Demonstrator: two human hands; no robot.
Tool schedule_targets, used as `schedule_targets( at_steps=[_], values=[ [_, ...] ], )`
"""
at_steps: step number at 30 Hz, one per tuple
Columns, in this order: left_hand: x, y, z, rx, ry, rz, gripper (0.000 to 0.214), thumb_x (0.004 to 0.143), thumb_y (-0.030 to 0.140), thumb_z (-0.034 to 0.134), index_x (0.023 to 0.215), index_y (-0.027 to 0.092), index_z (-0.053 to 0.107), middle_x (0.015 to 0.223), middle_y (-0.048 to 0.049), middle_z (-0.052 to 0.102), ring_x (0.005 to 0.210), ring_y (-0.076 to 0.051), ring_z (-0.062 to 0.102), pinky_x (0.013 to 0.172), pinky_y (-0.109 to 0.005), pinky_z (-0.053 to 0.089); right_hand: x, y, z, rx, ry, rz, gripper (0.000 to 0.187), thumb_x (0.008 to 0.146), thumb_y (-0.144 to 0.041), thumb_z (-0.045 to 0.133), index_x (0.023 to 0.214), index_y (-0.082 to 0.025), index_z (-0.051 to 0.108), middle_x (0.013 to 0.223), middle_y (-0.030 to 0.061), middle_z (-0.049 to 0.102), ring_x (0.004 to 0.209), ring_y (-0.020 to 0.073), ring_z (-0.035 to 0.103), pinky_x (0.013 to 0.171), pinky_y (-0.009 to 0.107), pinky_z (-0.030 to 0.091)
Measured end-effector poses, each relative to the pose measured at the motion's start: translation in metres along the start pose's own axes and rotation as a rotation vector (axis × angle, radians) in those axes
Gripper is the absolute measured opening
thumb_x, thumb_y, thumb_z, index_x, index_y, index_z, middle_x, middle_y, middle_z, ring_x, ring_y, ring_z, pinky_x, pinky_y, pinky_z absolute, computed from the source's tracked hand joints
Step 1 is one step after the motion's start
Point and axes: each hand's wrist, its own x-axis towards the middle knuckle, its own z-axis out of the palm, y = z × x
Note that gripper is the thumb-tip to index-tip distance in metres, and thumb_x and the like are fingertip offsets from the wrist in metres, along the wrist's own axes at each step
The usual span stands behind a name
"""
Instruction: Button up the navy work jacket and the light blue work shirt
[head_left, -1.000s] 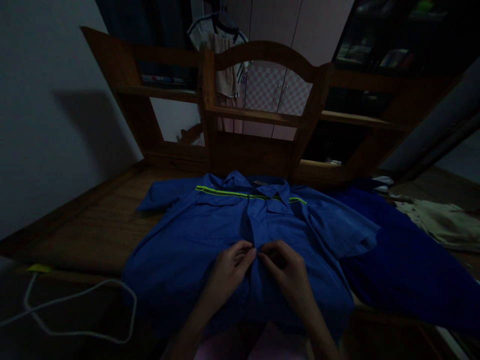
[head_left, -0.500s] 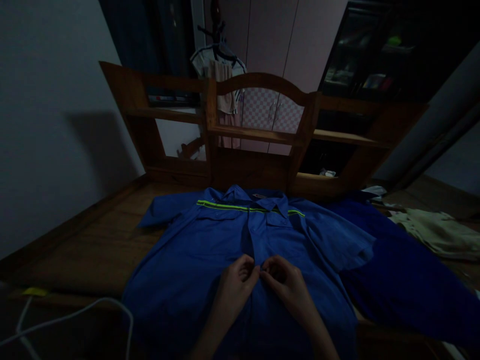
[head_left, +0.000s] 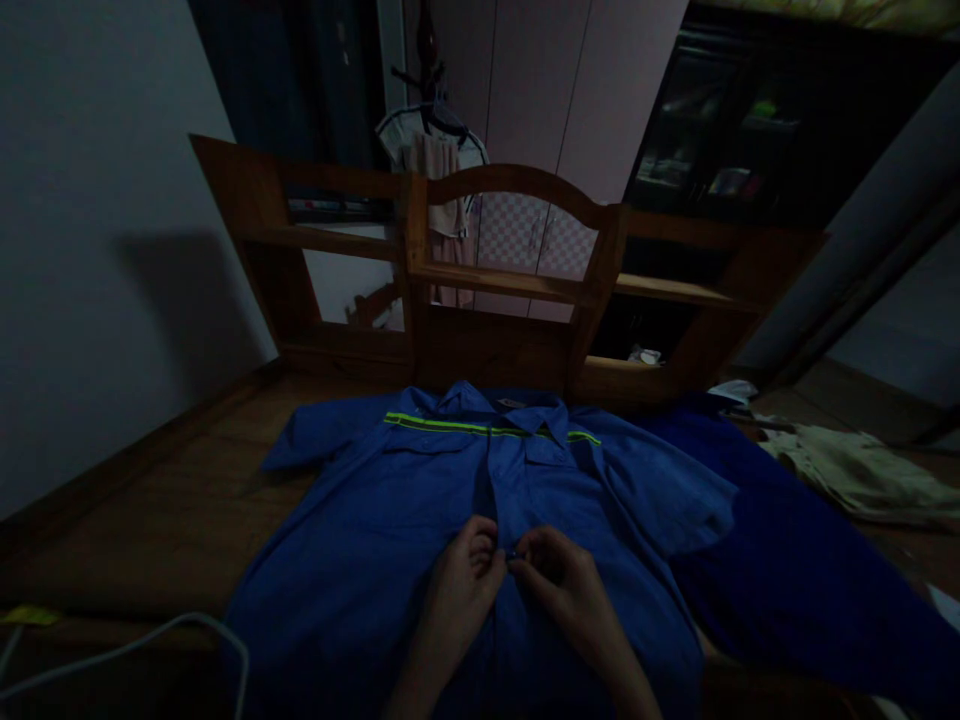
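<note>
A blue short-sleeved work shirt lies front up on the wooden surface, its collar toward the headboard and a yellow-green stripe across the chest. At the middle of its front opening, my left hand pinches the placket edge. Close beside it, my right hand is closed in a pinch on the same placket. A small dark bit, perhaps a button, shows between the fingertips; the dim light hides its detail.
Behind the shirt stands a wooden headboard with open shelves. Dark blue cloth lies to the right, with pale cloth beyond it. A white cable loops at the lower left. Clothes hang on a rack farther back.
The view has shifted slightly, so the headboard sits a little lower and farther left. Both hands stay pinched at the shirt placket, with the fingertips slightly farther apart.
</note>
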Motion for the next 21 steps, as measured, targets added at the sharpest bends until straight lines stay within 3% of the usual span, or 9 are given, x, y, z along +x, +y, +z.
schedule_targets(
  at_steps=[8, 21],
  values=[
    [0.0008, -0.003, -0.0059, -0.061, -0.032, -0.005, 0.026, 0.082, 0.027, 0.057, 0.104, 0.016, 0.048, 0.078, 0.0003, 0.059, 0.075, -0.013, 0.062, 0.069, -0.021, 0.046, -0.0016, 0.0028, -0.0008, 0.011, -0.002, -0.036, 0.018, 0.084, -0.035, 0.063, 0.091, -0.019, 0.058, 0.074, -0.0025, 0.056, 0.065, 0.0115, 0.052, 0.057, 0.021, 0.038],
    [-0.001, -0.0002, 0.0, -0.08, 0.035, -0.02, 0.028, 0.079, 0.026, 0.061, 0.103, 0.015, 0.05, 0.077, 0.0002, 0.061, 0.073, -0.011, 0.061, 0.067, -0.02, 0.046, -0.0017, 0.0044, -0.0034, -0.014, -0.033, -0.037, 0.019, 0.085, -0.035, 0.062, 0.092, -0.019, 0.054, 0.076, -0.0022, 0.058, 0.065, 0.0116, 0.054, 0.057, 0.021, 0.039]
  ],
)
